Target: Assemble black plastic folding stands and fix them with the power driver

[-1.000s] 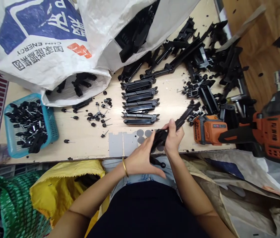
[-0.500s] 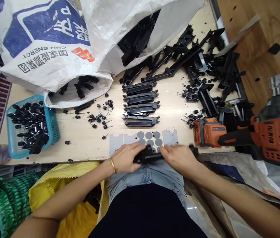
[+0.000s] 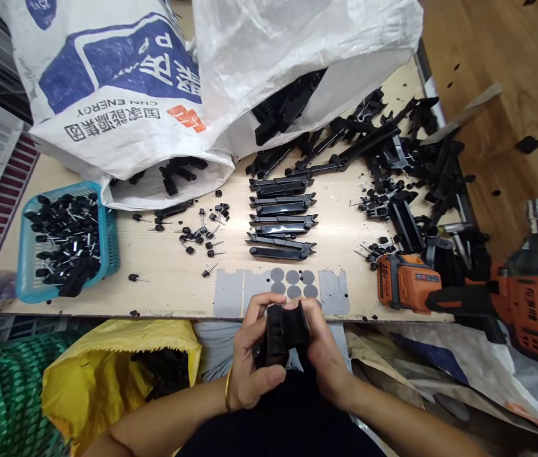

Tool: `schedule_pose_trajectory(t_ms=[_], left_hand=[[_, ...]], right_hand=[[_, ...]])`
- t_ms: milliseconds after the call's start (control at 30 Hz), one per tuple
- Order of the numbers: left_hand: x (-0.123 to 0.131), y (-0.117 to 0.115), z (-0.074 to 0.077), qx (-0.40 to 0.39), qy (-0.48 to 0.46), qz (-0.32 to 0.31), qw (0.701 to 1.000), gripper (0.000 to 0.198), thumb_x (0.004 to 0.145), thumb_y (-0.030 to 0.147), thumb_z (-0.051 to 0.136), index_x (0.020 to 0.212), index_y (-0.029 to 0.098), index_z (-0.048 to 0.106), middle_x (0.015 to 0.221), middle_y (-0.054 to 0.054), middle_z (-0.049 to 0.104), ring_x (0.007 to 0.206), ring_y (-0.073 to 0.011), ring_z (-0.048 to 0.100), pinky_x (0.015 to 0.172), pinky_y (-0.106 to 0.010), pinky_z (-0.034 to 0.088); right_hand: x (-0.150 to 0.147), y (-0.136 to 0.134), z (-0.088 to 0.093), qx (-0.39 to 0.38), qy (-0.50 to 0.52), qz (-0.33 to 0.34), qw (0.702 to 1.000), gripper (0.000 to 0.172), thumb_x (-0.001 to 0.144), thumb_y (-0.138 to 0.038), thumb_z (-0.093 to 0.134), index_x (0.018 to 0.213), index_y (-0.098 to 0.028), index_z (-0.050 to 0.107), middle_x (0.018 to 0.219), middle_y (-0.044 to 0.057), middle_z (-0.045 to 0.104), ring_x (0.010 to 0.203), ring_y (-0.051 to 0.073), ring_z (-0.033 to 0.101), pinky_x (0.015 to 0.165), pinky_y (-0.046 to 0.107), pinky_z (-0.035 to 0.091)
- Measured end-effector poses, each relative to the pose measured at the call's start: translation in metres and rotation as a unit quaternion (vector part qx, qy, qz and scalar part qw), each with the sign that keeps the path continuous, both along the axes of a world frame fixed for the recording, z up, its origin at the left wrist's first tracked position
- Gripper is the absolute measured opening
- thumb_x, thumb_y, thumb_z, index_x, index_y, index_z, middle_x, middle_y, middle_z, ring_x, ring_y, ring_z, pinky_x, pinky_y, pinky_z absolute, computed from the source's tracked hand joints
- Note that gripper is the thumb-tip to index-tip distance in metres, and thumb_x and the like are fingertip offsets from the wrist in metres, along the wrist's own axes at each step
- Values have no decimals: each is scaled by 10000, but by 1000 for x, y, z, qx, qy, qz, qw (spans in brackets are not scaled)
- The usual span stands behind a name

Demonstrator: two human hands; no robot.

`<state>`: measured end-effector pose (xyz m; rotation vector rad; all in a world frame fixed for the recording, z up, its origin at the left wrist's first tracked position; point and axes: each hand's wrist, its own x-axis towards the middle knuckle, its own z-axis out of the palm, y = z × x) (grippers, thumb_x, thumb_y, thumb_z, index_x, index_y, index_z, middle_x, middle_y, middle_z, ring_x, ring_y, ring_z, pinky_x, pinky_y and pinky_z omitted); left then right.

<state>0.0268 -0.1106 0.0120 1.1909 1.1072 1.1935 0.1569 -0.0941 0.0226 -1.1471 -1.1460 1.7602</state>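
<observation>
My left hand point(image 3: 257, 358), with a gold bangle at the wrist, is wrapped round the left side of a black plastic part point(image 3: 277, 336) at the table's front edge. My right hand point(image 3: 323, 355) grips its right side. The far ends of the part are hidden by my hands and the dark top. Beyond them, grey sheets with round discs point(image 3: 292, 277) lie on the table. Several black folded assemblies point(image 3: 282, 249) form a column further back.
A blue basket point(image 3: 110, 241) of black knobs with metal pins stands left, below a white sack point(image 3: 121, 146). Loose black parts point(image 3: 406, 222) and an orange cordless tool point(image 3: 530, 304) are at the right. A yellow sack point(image 3: 107, 355) hangs below the front edge.
Both hands have come closer together and nearer my body, and the black part is now turned end-up between them. The view has shifted, so the table sits lower in the picture.
</observation>
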Motion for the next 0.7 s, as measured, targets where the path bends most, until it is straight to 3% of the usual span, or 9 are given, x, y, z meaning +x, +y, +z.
schedule_pose_trajectory(t_ms=[100, 233, 300, 367, 400, 467, 500, 567, 700], left_hand=[[4, 18, 6, 82, 42, 22, 996, 575, 781, 653, 522, 1143, 220, 633, 1374, -134, 433, 1286, -342, 409, 1014, -504, 418], [-2, 35, -2, 185, 138, -115, 966, 471, 820, 453, 605, 1214, 194, 595, 1344, -148, 525, 1229, -292, 519, 1010, -438, 460], [-6, 42, -18, 223, 229, -164, 933, 445, 834, 362, 621, 1258, 237, 569, 1271, -110, 602, 1173, -257, 574, 995, -411, 484], [-5, 49, -39, 210, 351, -157, 899, 408, 850, 310, 613, 1255, 282, 573, 1267, -84, 613, 1176, -260, 571, 993, -443, 482], [-3, 53, -51, 188, 410, -145, 881, 401, 849, 288, 616, 1248, 293, 577, 1291, -85, 597, 1188, -272, 560, 992, -469, 474], [3, 59, -70, 150, 501, -125, 843, 460, 823, 252, 652, 1272, 289, 559, 1378, -118, 517, 1230, -303, 518, 999, -507, 446], [7, 60, -78, 138, 532, -123, 826, 527, 803, 250, 676, 1308, 278, 526, 1432, -142, 449, 1269, -319, 478, 1019, -524, 416], [14, 59, -86, 131, 554, -124, 813, 686, 777, 314, 707, 1396, 245, 420, 1509, -187, 302, 1353, -342, 364, 1076, -554, 329], [23, 66, -75, 151, 480, -129, 854, 769, 864, 468, 550, 1486, 180, 200, 1543, -196, 201, 1438, -304, 185, 1144, -551, 194]], right_hand=[[-20, 5, -10, 24, 60, -105, 992, 512, 872, -653, 270, 1151, -306, 523, 1166, 44, 571, 1074, 235, 553, 933, 371, 467], [1, -5, -36, 18, -47, -163, 985, 440, 839, -602, 415, 1071, -256, 559, 1084, 69, 614, 1015, 242, 590, 872, 380, 504], [44, -20, -49, 20, -177, -155, 972, 339, 797, -527, 549, 950, -229, 599, 977, 72, 638, 942, 246, 604, 831, 382, 508], [101, -34, -57, -5, -318, -208, 925, 317, 780, -520, 581, 831, -207, 601, 865, 76, 638, 846, 247, 611, 803, 409, 506], [131, -38, -59, -16, -386, -252, 887, 369, 762, -563, 574, 824, -200, 594, 839, 83, 630, 796, 251, 607, 765, 429, 510], [182, -37, -58, -8, -493, -307, 814, 580, 666, -605, 646, 1058, -189, 551, 996, 125, 610, 794, 271, 601, 698, 464, 514], [202, -30, -56, 10, -519, -300, 800, 747, 571, -612, 711, 1155, -191, 511, 1093, 147, 586, 837, 291, 603, 696, 482, 517], [224, -7, -49, 44, -493, -263, 829, 901, 509, -630, 730, 1270, -245, 437, 1266, 150, 520, 1023, 329, 581, 786, 507, 514], [219, 50, -31, 108, -362, -270, 886, 736, 530, -586, 752, 1187, -367, 505, 1283, 111, 547, 1158, 299, 557, 905, 471, 473]])
